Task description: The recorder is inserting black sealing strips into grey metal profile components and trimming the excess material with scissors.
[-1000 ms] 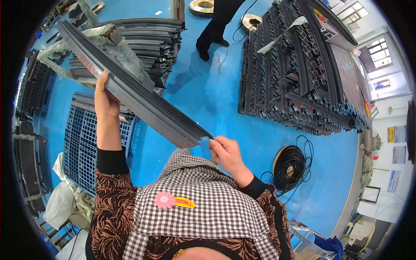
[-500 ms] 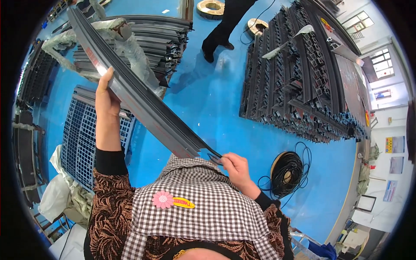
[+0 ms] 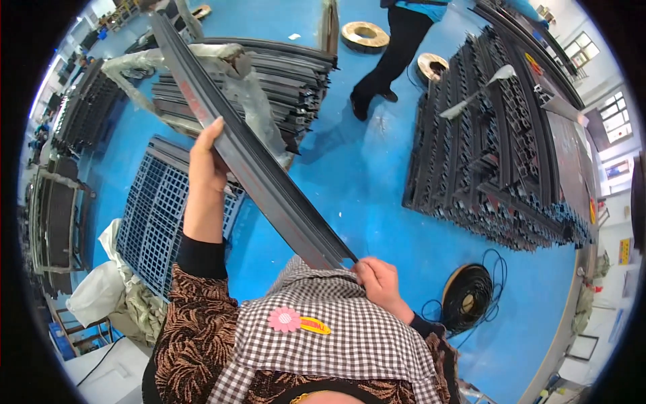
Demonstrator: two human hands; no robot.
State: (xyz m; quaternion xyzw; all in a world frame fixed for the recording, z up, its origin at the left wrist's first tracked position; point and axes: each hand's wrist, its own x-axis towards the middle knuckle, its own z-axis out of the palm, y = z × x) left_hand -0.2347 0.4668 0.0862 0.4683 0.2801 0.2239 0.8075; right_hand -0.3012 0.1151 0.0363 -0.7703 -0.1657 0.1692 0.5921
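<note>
A long dark grey metal profile point(image 3: 259, 178) with lengthwise grooves slants from the far left toward my chest, its near end against my checked apron point(image 3: 323, 330). My left hand point(image 3: 207, 161) grips it from the left side, about midway, thumb on top. At the near end, my right hand point(image 3: 379, 279) is closed in a pinch on a thin black strip, which shows only as a short bit beside the fingertips. Black strip also lies wound on a coil point(image 3: 467, 296) on the floor to the right, with loose loops around it.
A tall stack of dark profiles point(image 3: 484, 155) stands at right, another stack point(image 3: 276, 81) at far left on a wrapped frame. A blue-grey plastic pallet point(image 3: 161, 209) and a white sack point(image 3: 94, 293) are at left. A person's legs point(image 3: 390, 60) are beyond, near wound rolls point(image 3: 365, 35).
My right hand has come up against the profile's near end, and the strip loop that stuck out from its fingers no longer shows. The whole view has shifted, so things sit further right and lower.
</note>
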